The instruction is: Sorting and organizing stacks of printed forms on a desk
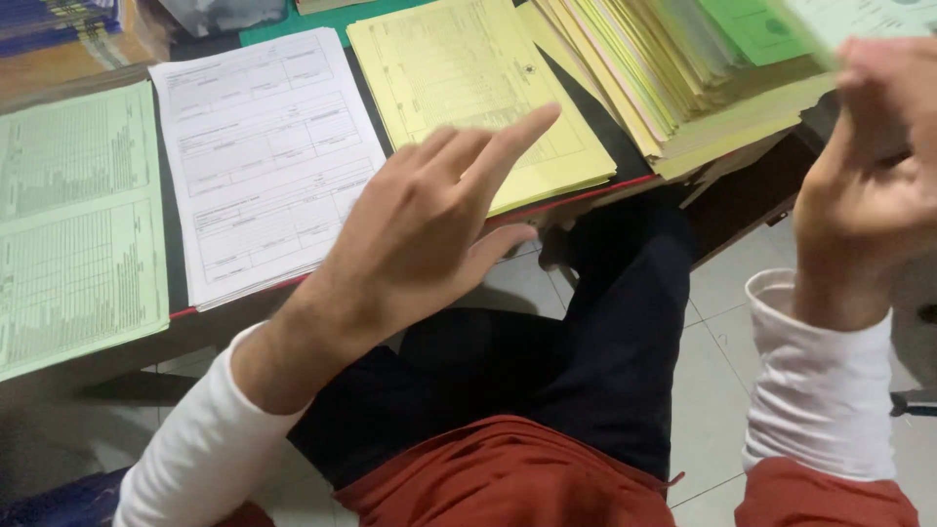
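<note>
The left hand (420,234) is up in the air over the desk (174,254). Its fingers (508,146) are spread a little, and one points at the yellow paper pile (459,78). It holds nothing. The right hand (869,185) is lifted at the side, and its fingers pinch a light green sheet (859,20) near the top corner. Just under that sheet sits a big messy stack of papers (683,88). A white form pile (264,156) and a green form pile (68,224) lie on the desk too.
</note>
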